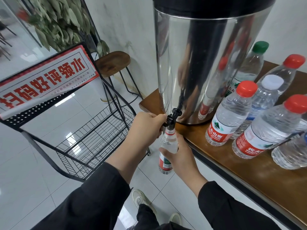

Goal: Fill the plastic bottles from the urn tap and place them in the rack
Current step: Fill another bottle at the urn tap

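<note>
Right hand (178, 156) wrapped around bottle (167, 150), holding it upright with open mouth just under black tap (172, 117). Left hand (147, 126) at the tap, fingers curled on its lever. Bottle clear, red-and-white label low on its body, hanging off the table edge above the tiled floor. Tap fixed low on steel urn (204, 63), standing at the corner of wooden table (249, 171). On the table right of the urn, capped bottles close together: 3 with red caps, nearest the urn (230, 113), 1 green-capped (252, 63) behind, 1 white-capped between. Left of the table, black wire rack (86, 141) on the floor, baskets holding no bottles, red-and-white sign (43, 80) on top. Stool (113, 62) and plant (56, 20) behind the rack.
</note>
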`<state>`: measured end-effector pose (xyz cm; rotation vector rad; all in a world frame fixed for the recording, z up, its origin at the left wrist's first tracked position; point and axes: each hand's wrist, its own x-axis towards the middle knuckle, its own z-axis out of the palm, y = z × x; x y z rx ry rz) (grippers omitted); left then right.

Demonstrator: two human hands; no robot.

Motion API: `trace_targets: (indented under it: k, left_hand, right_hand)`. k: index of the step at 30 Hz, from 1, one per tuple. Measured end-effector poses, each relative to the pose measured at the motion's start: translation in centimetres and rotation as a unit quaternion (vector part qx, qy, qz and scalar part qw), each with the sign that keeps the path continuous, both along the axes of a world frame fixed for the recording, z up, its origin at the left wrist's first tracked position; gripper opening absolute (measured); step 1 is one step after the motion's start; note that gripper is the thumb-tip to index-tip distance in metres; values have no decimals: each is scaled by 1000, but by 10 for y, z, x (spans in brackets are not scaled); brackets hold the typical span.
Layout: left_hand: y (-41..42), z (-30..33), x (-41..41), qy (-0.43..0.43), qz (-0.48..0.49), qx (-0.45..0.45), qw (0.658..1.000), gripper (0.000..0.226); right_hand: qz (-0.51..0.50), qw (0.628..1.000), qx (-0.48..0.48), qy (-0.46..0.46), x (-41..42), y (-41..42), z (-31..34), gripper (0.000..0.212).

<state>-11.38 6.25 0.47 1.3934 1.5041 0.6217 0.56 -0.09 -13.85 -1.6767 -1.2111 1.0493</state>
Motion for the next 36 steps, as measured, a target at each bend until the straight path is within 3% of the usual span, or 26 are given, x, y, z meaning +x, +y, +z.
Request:
trace_targets:
  k: [4, 9, 12, 16, 25, 36]
  left_hand:
    - [6, 11, 8, -11, -5, 23, 1000, 44]
    - [9, 20, 19, 70, -38, 92, 993, 60]
    - [4, 10, 10, 35, 1, 110, 993, 64]
    - [-2, -20, -17, -29, 67, 83, 994, 42]
    - [-29, -39, -40, 45, 13, 124, 991, 5]
    - [-72, -16, -27, 81, -154, 307, 936, 41]
  right_hand:
    - [-4, 1000, -2, 9, 0, 0, -2, 64]
    - [-5, 1000, -17, 24, -2, 2, 0, 65]
    - [-3, 1000, -4, 14, -2, 0, 2, 65]
    - [0, 1000, -3, 17, -3, -2, 4, 72]
    - [21, 1000, -6, -10, -5, -13, 10, 73]
    - [72, 994, 39, -70, 9, -52, 53, 64]
